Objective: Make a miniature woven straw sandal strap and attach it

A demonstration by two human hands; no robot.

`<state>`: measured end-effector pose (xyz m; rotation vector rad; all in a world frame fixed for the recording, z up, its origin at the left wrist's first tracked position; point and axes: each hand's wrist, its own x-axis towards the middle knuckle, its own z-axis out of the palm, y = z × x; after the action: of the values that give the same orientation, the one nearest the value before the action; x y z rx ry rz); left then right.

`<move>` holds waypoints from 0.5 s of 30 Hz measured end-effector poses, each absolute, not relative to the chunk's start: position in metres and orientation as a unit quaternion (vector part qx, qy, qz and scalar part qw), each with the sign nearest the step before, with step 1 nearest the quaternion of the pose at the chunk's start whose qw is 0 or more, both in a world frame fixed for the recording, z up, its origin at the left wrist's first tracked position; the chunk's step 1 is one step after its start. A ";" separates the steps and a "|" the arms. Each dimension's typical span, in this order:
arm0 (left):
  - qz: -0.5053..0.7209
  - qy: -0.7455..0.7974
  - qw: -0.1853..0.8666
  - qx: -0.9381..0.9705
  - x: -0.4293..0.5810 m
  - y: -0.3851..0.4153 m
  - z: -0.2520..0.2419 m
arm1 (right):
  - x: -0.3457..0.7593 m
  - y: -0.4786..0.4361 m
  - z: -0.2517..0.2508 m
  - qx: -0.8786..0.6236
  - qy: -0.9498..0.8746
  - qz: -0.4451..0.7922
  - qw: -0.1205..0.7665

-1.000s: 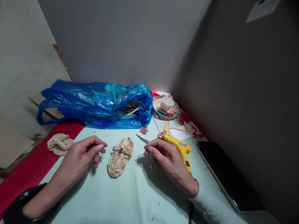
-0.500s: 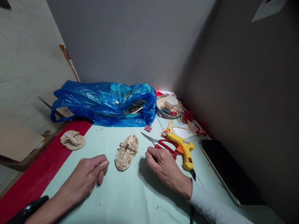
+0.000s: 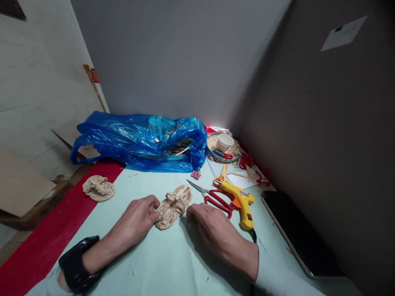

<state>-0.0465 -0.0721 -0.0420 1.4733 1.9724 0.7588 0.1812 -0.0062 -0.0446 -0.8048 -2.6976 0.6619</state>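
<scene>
A small slipper of braided straw cord [image 3: 173,207], with a strap across its upper part, lies slanted on the pale green table cover between my hands. My left hand [image 3: 138,220] is at its lower left edge, thumb and forefinger closed on the rim. Close by the slipper's right edge is my right hand [image 3: 217,230], its fingers curled together; the fingertips are partly hidden, and I cannot make out anything in them. Red-handled scissors [image 3: 218,202] lie just beyond the right hand, blades pointing up and left. Beside them rests a yellow glue gun [image 3: 244,203].
Another straw slipper [image 3: 99,188] lies at the left on the red strip. A blue plastic bag [image 3: 132,141] is at the back. A basket [image 3: 214,142] holding a white cup [image 3: 224,142], a pink binder clip [image 3: 195,174] and a black tablet-like slab [image 3: 301,235] are also there.
My left hand has moved right and reached the slipper's edge. The slipper is turned a little clockwise and sits further right. My right hand has come closer to it.
</scene>
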 end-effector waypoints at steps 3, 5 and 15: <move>0.323 0.716 0.318 0.531 -0.052 -0.076 -0.046 | 0.184 -0.009 -0.042 -0.278 -0.932 0.203 0.117; 0.362 0.698 0.353 0.507 -0.060 -0.084 -0.048 | 0.183 -0.009 -0.041 -0.280 -0.935 0.186 0.111; 0.598 0.599 0.401 0.349 -0.080 -0.140 -0.026 | 0.148 -0.015 -0.072 -0.206 -0.966 0.126 0.089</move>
<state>-0.0803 -0.1398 -0.0261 0.8834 1.5140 1.5129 0.1477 -0.0151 -0.0718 -0.6118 -2.8759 0.3743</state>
